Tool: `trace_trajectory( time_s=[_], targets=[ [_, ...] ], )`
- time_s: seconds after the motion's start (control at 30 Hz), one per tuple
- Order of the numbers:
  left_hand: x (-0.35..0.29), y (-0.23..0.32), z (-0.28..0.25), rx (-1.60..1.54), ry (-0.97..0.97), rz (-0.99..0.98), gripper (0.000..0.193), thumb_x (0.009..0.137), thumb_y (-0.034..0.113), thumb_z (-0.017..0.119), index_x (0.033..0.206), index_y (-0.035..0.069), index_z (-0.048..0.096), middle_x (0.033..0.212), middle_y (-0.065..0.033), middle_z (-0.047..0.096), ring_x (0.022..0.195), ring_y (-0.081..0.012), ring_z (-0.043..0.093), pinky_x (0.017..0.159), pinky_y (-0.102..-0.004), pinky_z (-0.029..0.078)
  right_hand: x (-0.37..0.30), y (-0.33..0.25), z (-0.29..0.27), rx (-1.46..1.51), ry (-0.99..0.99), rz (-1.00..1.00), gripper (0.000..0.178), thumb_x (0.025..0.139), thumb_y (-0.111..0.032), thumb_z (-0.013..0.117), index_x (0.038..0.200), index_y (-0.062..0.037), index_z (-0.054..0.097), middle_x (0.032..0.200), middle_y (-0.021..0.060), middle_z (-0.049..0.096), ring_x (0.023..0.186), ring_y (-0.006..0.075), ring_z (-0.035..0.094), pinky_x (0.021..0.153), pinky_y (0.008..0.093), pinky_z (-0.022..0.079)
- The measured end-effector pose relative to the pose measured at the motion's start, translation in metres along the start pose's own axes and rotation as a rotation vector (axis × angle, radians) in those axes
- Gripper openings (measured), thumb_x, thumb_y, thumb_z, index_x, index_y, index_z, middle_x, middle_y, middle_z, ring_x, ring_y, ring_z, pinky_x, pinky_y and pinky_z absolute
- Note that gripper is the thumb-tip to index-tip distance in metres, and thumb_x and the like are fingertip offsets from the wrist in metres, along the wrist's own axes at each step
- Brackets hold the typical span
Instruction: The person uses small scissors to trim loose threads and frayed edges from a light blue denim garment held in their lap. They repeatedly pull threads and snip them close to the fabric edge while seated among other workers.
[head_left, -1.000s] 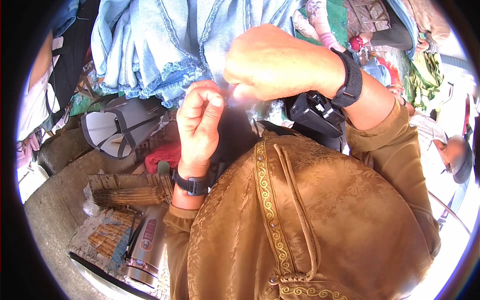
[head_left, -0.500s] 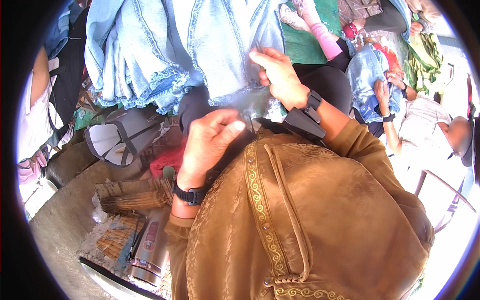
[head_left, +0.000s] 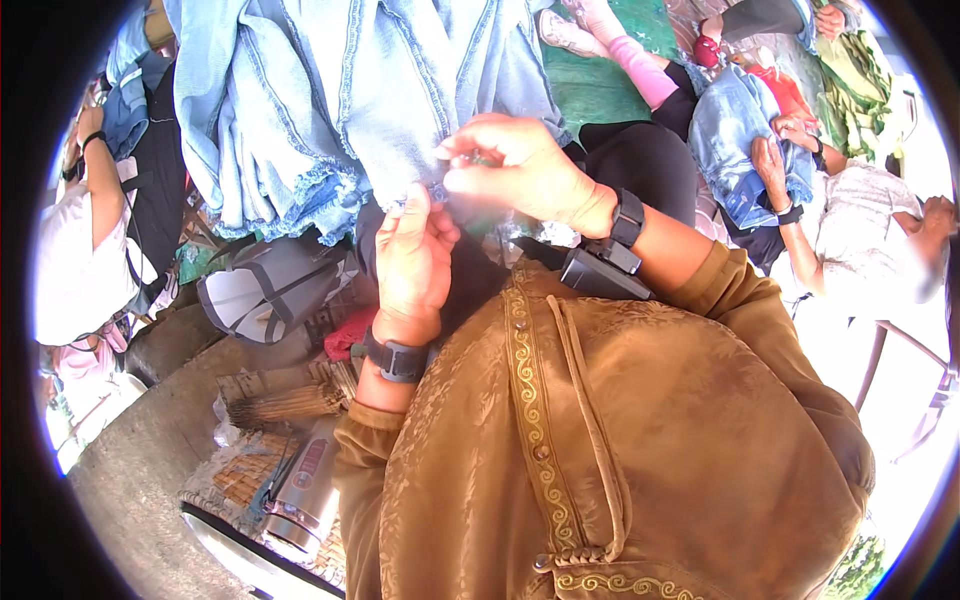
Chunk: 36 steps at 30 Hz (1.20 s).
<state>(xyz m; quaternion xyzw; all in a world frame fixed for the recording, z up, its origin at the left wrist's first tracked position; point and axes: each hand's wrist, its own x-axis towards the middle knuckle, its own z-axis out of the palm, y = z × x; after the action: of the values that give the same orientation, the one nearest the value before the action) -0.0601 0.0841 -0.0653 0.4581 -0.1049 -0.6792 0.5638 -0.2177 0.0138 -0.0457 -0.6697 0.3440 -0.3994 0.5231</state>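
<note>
Light blue denim garments (head_left: 300,110) with frayed hems hang in folds in front of me, over my knees. My left hand (head_left: 412,270) is closed at the frayed lower edge of one denim leg, thumb up and fingers curled, seemingly pinching that hem. Just right of it and slightly higher, my right hand (head_left: 530,175) reaches across the denim with its fingers bent inward. Motion blurs its thumb and fingertips, and what lies between them cannot be made out. Dark bands circle both wrists.
At left a grey-white bag (head_left: 270,290) hangs beside a concrete wall (head_left: 130,480). A metal flask (head_left: 305,490) and a bundle of sticks (head_left: 290,403) lie below. On the right another person holds blue denim (head_left: 735,140); a further person (head_left: 90,250) sits at left.
My right hand has moved left and down from the denim, where a thin dark tool showed at its fingers. My left hand has risen to the hem. The view has shifted slightly.
</note>
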Motion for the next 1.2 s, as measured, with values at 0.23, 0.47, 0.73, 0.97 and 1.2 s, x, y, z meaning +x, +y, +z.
trace_trajectory(
  time_s=[0.23, 0.47, 0.73, 0.97, 1.2],
  targets=[
    [-0.014, 0.009, 0.004, -0.109, -0.150, -0.027, 0.020, 0.093, 0.026, 0.055, 0.096, 0.007, 0.059, 0.086, -0.0024, 0.057, 0.078, -0.0148, 0.051, 0.070, -0.0293, 0.043, 0.004, -0.004, 0.008, -0.211, 0.004, -0.180, 0.019, 0.078, -0.017, 0.065, 0.079, 0.0005, 0.058, 0.069, 0.0141, 0.055, 0.062, 0.0270, 0.055, 0.058, 0.0344, 0.044],
    [-0.019, 0.013, 0.002, -0.227, -0.131, 0.148, 0.019, 0.090, 0.022, 0.059, 0.099, 0.005, 0.059, 0.099, -0.0083, 0.061, 0.097, -0.0220, 0.056, 0.098, -0.0412, 0.043, -0.028, -0.015, -0.011, -0.191, -0.132, -0.023, 0.015, 0.079, -0.013, 0.062, 0.080, 0.0014, 0.057, 0.067, 0.0166, 0.056, 0.060, 0.0261, 0.054, 0.057, 0.0342, 0.043],
    [-0.024, 0.046, -0.013, -0.474, -0.337, 0.037, 0.030, 0.092, 0.022, 0.054, 0.084, -0.007, 0.059, 0.091, -0.0204, 0.063, 0.104, -0.0341, 0.056, 0.103, -0.0497, 0.038, -0.002, 0.001, -0.001, 0.538, 0.114, 0.561, 0.033, 0.082, -0.025, 0.070, 0.102, -0.0016, 0.058, 0.079, 0.0036, 0.057, 0.051, 0.0058, 0.042, 0.044, 0.0211, 0.033],
    [-0.028, 0.062, -0.022, -0.525, -0.325, 0.046, 0.027, 0.091, 0.021, 0.054, 0.087, -0.005, 0.058, 0.098, -0.0185, 0.061, 0.104, -0.0313, 0.054, 0.103, -0.0476, 0.039, 0.030, -0.007, 0.053, 0.984, 0.022, 0.615, 0.018, 0.079, -0.010, 0.070, 0.078, -0.0057, 0.053, 0.064, 0.0014, 0.049, 0.044, 0.0086, 0.038, 0.038, 0.0233, 0.028],
    [-0.033, 0.059, -0.013, 0.417, -0.008, 0.576, 0.020, 0.088, 0.027, 0.064, 0.086, 0.008, 0.059, 0.086, -0.0044, 0.062, 0.085, -0.0178, 0.058, 0.078, -0.0324, 0.045, 0.032, -0.029, 0.070, 0.831, 0.166, 0.623, 0.012, 0.076, -0.004, 0.067, 0.074, -0.0026, 0.056, 0.060, 0.0031, 0.049, 0.042, 0.0104, 0.040, 0.035, 0.0265, 0.029]
  ],
)
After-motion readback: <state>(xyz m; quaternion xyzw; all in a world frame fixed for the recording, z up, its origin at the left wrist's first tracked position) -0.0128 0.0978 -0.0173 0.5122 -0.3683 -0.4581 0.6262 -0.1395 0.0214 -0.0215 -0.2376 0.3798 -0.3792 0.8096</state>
